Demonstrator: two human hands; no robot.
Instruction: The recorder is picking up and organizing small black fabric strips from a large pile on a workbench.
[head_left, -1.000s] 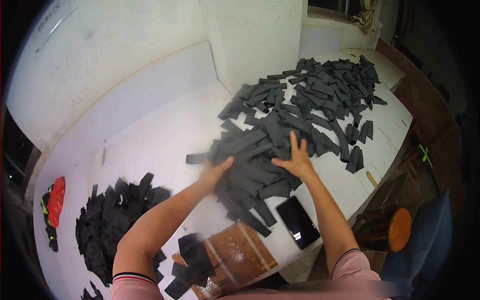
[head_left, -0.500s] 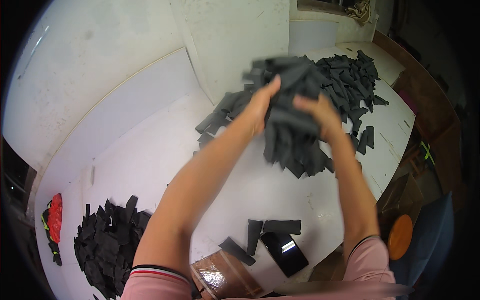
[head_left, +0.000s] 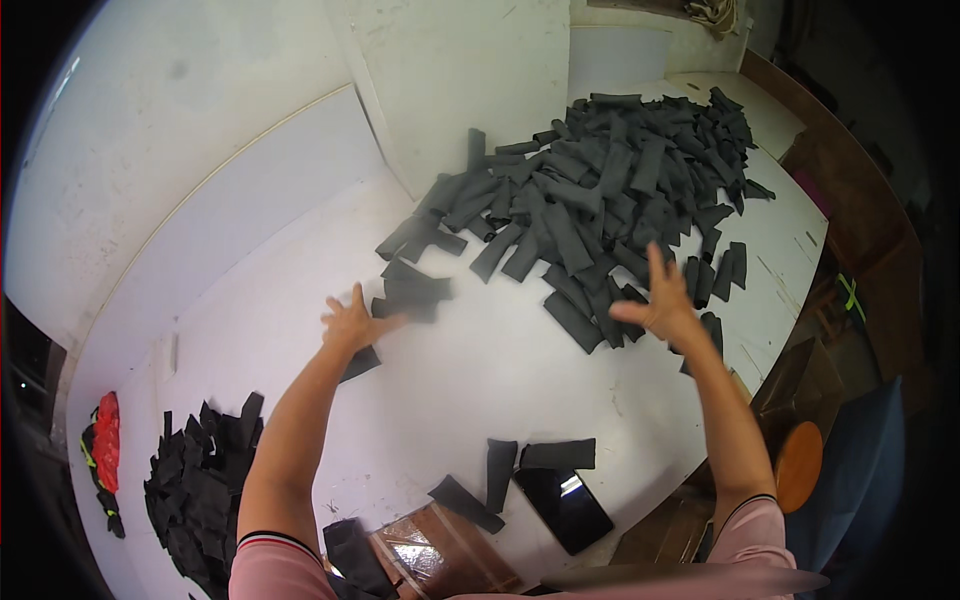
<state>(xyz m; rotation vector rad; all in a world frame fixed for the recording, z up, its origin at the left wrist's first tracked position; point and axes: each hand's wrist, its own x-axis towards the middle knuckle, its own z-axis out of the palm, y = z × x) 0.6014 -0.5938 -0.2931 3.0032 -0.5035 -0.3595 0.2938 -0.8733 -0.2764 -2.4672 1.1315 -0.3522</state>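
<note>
A large heap of dark grey rolled or folded fabric pieces (head_left: pixel 600 190) spreads over the far part of the white table (head_left: pixel 480 380). My left hand (head_left: pixel 350 322) is spread with nothing in it, beside a few loose grey pieces (head_left: pixel 418 290) left of the heap. Another piece partly shows under my left wrist. At the heap's near right edge, my right hand (head_left: pixel 664 305) has its fingers apart and is empty; whether it touches the pieces there I cannot tell. Three loose grey pieces (head_left: pixel 502 475) lie nearer to me.
A black phone (head_left: pixel 565 510) lies by the near edge, with a brown taped package (head_left: pixel 445 555) to its left. At the lower left is a pile of blacker flat pieces (head_left: pixel 205 490). A red bundle (head_left: pixel 107 440) sits far left. Right of the table stands an orange round stool (head_left: pixel 800 467).
The armful of grey pieces between my hands has been let go onto the heap. Both hands have come apart and nearer, the left one well to the left.
</note>
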